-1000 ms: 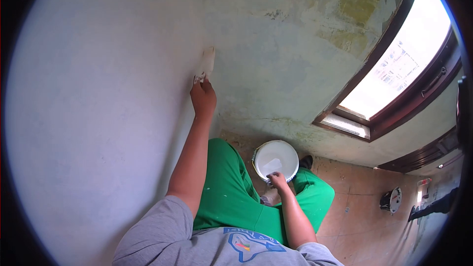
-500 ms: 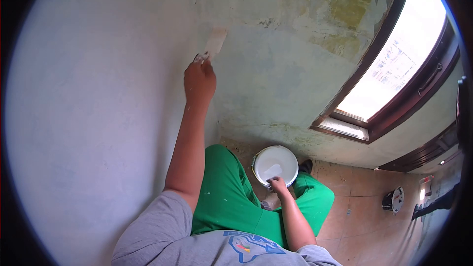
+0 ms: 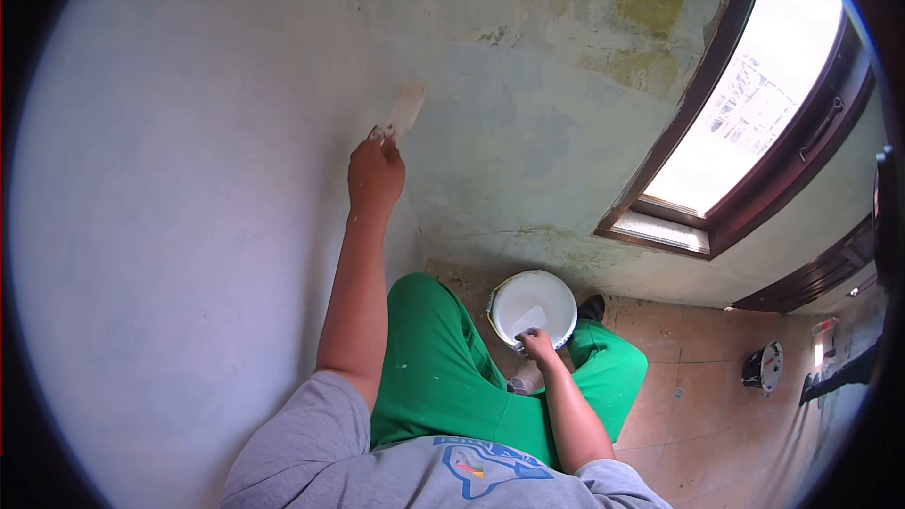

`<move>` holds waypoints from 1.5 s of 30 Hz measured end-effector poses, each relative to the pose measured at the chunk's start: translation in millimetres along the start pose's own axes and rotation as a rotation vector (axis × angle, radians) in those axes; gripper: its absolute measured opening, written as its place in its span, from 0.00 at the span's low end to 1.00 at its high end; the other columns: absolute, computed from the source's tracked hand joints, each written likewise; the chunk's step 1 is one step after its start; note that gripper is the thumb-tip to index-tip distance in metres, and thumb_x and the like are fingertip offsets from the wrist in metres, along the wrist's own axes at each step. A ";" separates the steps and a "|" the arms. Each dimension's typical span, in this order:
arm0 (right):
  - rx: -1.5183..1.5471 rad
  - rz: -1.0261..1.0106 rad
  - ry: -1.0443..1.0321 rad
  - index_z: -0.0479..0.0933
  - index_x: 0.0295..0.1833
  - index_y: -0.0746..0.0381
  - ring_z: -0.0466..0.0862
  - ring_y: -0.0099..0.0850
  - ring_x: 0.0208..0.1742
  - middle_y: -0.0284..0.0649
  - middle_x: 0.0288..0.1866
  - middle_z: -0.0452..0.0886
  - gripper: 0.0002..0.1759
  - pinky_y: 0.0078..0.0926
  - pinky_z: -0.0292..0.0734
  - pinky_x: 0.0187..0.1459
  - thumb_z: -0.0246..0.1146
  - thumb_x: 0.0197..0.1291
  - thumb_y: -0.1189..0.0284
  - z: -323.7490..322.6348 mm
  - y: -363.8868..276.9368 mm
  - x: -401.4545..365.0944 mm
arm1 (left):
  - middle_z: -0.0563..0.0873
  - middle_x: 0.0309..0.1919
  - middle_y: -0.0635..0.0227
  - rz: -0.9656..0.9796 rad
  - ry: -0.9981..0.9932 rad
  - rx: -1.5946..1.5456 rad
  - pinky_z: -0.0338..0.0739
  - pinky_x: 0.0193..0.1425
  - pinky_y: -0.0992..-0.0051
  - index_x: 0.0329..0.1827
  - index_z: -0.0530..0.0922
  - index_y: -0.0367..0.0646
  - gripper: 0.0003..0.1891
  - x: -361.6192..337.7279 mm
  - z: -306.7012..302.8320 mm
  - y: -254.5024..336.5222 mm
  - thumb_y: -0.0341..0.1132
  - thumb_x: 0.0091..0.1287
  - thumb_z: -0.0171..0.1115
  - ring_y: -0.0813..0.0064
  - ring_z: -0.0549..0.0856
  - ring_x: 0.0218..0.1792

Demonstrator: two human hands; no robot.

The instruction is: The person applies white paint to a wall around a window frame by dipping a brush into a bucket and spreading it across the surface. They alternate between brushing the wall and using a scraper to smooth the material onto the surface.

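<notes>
My left hand [image 3: 375, 172] is raised near the wall corner, its fingers closed on the handle of a flat putty knife [image 3: 407, 109]. The blade lies against or close to the patchy wall [image 3: 509, 123]. Lower down, my right hand [image 3: 537, 345] is closed at the near rim of a white bucket [image 3: 568, 306], holding a second flat scraper [image 3: 530, 320] whose pale blade reaches over the bucket's inside. The bucket stands on the floor between my legs. What coats the bucket's inside is too pale to tell.
A dark-framed window [image 3: 745, 123] is at the right. On the tiled floor [image 3: 660, 358] stands a dark bucket [image 3: 771, 368] with a whitish top. My green trousers [image 3: 424, 349] flank the white bucket. A smooth pale wall [image 3: 189, 207] fills the left.
My left hand and its putty knife have moved down a little along the wall. The view has shifted slightly. My right hand stays at the bucket with its scraper.
</notes>
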State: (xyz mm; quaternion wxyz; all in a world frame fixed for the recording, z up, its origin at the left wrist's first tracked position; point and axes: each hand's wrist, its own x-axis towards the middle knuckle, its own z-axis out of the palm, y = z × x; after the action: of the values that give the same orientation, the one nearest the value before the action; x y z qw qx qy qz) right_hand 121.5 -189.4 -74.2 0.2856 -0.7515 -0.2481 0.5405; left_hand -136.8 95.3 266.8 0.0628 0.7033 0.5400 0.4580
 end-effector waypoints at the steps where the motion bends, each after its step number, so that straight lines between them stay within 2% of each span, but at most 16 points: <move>1: 0.006 -0.004 0.003 0.84 0.47 0.64 0.85 0.31 0.32 0.41 0.35 0.87 0.14 0.31 0.79 0.31 0.66 0.62 0.65 0.1 -3.5 -2.6 | 0.88 0.42 0.47 -0.010 0.014 0.055 0.81 0.48 0.56 0.52 0.82 0.34 0.12 -7.2 -7.6 1.5 0.31 0.72 0.56 0.44 0.86 0.45; 6: -0.032 0.005 0.012 0.84 0.49 0.64 0.85 0.32 0.32 0.41 0.35 0.87 0.15 0.31 0.81 0.31 0.65 0.63 0.66 -1.1 -4.2 -5.5 | 0.88 0.42 0.47 -0.087 0.087 0.059 0.81 0.48 0.56 0.52 0.83 0.36 0.13 -5.4 -43.4 39.2 0.32 0.72 0.56 0.45 0.87 0.45; 8: -0.034 -0.008 0.029 0.84 0.48 0.65 0.86 0.33 0.31 0.42 0.33 0.87 0.15 0.31 0.81 0.31 0.66 0.62 0.65 0.0 -1.9 -4.5 | 0.88 0.42 0.47 0.058 0.209 -0.010 0.82 0.49 0.55 0.51 0.83 0.37 0.12 13.1 -39.4 43.7 0.33 0.73 0.55 0.45 0.86 0.45; 9: -0.031 -0.026 0.042 0.83 0.47 0.66 0.87 0.33 0.29 0.43 0.31 0.87 0.16 0.32 0.82 0.30 0.67 0.61 0.65 -0.1 -1.7 -3.8 | 0.88 0.42 0.47 0.052 0.211 -0.011 0.82 0.49 0.55 0.51 0.83 0.37 0.12 20.2 -33.6 43.5 0.33 0.73 0.55 0.45 0.86 0.45; 11: -0.023 -0.028 0.040 0.83 0.47 0.66 0.87 0.33 0.29 0.44 0.31 0.87 0.16 0.31 0.82 0.30 0.67 0.61 0.65 0.0 2.6 -1.5 | 0.88 0.42 0.48 0.002 0.099 0.110 0.82 0.49 0.55 0.50 0.83 0.37 0.12 30.8 -21.9 42.6 0.32 0.73 0.54 0.45 0.86 0.45; 15: -0.016 -0.006 0.048 0.83 0.48 0.67 0.86 0.33 0.29 0.44 0.31 0.87 0.17 0.31 0.81 0.31 0.68 0.60 0.65 -2.3 10.2 8.6 | 0.88 0.42 0.47 -0.001 0.038 0.115 0.82 0.50 0.55 0.49 0.82 0.37 0.11 22.5 -43.6 54.7 0.32 0.73 0.54 0.44 0.87 0.45; 18: -0.041 0.022 0.053 0.83 0.48 0.64 0.86 0.31 0.32 0.41 0.34 0.87 0.14 0.31 0.81 0.31 0.66 0.62 0.65 -4.6 4.2 1.9 | 0.88 0.43 0.47 -0.099 -0.019 0.066 0.82 0.50 0.55 0.50 0.82 0.37 0.12 24.2 -56.3 63.7 0.32 0.73 0.54 0.45 0.87 0.46; 20: -0.063 0.006 0.036 0.83 0.48 0.64 0.86 0.31 0.32 0.41 0.35 0.87 0.15 0.32 0.82 0.31 0.67 0.62 0.65 -2.5 8.4 5.2 | 0.88 0.42 0.47 0.079 0.123 0.021 0.82 0.50 0.56 0.50 0.82 0.37 0.12 30.5 -43.1 53.3 0.32 0.73 0.54 0.45 0.87 0.45; 23: -0.023 -0.009 0.009 0.83 0.48 0.63 0.86 0.32 0.32 0.41 0.36 0.87 0.16 0.32 0.81 0.31 0.67 0.61 0.64 -0.2 4.4 0.6 | 0.89 0.41 0.48 -0.042 -0.020 0.161 0.82 0.49 0.55 0.51 0.82 0.37 0.11 27.3 -46.2 58.8 0.31 0.73 0.54 0.45 0.87 0.44; 26: -0.062 0.009 0.020 0.83 0.48 0.64 0.85 0.32 0.32 0.41 0.36 0.87 0.16 0.32 0.81 0.31 0.67 0.61 0.64 -2.4 -5.2 -5.3 | 0.89 0.40 0.47 -0.112 -0.051 -0.004 0.82 0.49 0.55 0.51 0.82 0.37 0.12 22.9 -75.3 77.9 0.31 0.73 0.54 0.45 0.88 0.44; 29: -0.038 0.002 0.030 0.83 0.48 0.64 0.85 0.32 0.33 0.41 0.36 0.87 0.16 0.32 0.81 0.31 0.68 0.61 0.64 -2.6 5.7 4.6 | 0.89 0.41 0.46 -0.020 0.002 0.037 0.82 0.49 0.55 0.52 0.81 0.35 0.12 32.8 -61.2 70.4 0.31 0.73 0.54 0.45 0.88 0.45; 33: -0.083 0.011 0.039 0.83 0.48 0.64 0.85 0.33 0.33 0.41 0.35 0.87 0.16 0.33 0.82 0.31 0.67 0.61 0.64 -1.1 7.7 4.8 | 0.88 0.41 0.45 -0.088 -0.042 0.128 0.82 0.49 0.55 0.52 0.81 0.34 0.12 33.5 -61.1 60.7 0.31 0.73 0.54 0.44 0.87 0.45; 35: -0.071 0.003 0.020 0.83 0.48 0.64 0.86 0.33 0.34 0.41 0.36 0.87 0.16 0.34 0.83 0.32 0.67 0.61 0.64 -3.5 4.9 4.6 | 0.88 0.41 0.44 -0.124 0.024 0.004 0.82 0.50 0.54 0.52 0.81 0.33 0.13 33.8 -72.5 60.1 0.32 0.73 0.53 0.43 0.87 0.45; 39: -0.038 -0.012 0.043 0.83 0.48 0.64 0.86 0.33 0.33 0.41 0.35 0.86 0.15 0.34 0.83 0.32 0.67 0.62 0.64 1.2 20.3 13.4 | 0.88 0.40 0.43 -0.052 0.095 0.058 0.81 0.50 0.52 0.51 0.81 0.33 0.13 44.4 -36.2 14.0 0.32 0.74 0.53 0.42 0.86 0.45; 41: -0.098 -0.001 0.025 0.83 0.48 0.64 0.86 0.32 0.33 0.42 0.35 0.86 0.15 0.34 0.83 0.31 0.66 0.62 0.65 -0.4 14.9 12.1 | 0.88 0.40 0.42 -0.028 0.000 0.208 0.81 0.49 0.52 0.49 0.80 0.32 0.12 30.1 -44.4 13.7 0.32 0.74 0.53 0.42 0.86 0.45; 45: -0.088 -0.003 -0.002 0.83 0.48 0.64 0.85 0.32 0.33 0.42 0.36 0.86 0.15 0.33 0.82 0.31 0.66 0.62 0.64 -0.8 11.9 8.8 | 0.86 0.40 0.42 -0.064 0.097 0.073 0.81 0.47 0.52 0.49 0.80 0.32 0.12 23.2 -43.3 17.6 0.31 0.74 0.53 0.41 0.85 0.44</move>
State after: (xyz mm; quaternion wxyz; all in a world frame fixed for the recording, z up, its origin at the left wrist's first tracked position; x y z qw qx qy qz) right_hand 125.6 -192.0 -88.1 0.2527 -0.7623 -0.2734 0.5295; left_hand -155.3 89.5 315.2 0.0254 0.6645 0.5811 0.4691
